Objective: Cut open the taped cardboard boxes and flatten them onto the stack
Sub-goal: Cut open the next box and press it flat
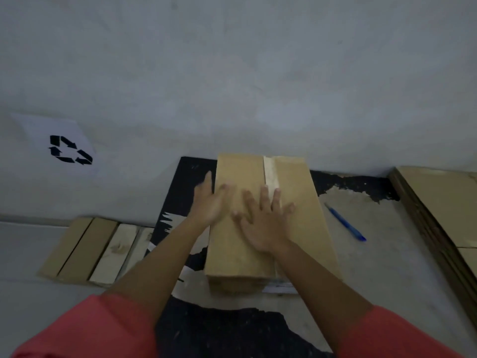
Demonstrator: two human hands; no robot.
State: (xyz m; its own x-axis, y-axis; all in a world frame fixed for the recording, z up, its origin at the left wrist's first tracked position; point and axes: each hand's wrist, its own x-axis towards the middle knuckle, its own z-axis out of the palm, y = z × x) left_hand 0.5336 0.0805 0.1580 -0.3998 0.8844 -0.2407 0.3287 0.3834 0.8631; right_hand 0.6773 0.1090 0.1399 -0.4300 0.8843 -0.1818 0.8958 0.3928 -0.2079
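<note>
Both arms are pointing forward, nearly straight. The right hand (pixel 263 226) is lying palm-down with its fingers spread. The left hand (pixel 209 202), blurred, is holding its fingers straight, thumb apart.

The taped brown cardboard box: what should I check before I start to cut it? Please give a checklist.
Brown cardboard box lies on worn black mat: ok.
Pale tape strip faces up: ok.
Right hand presses flat on the top: ok.
Left hand steadies the left edge: cannot tell, blurred.
Tool in hand: not ok; blue pen lies beside the box.
Flattened cardboard stack lies at right: ok.
</note>
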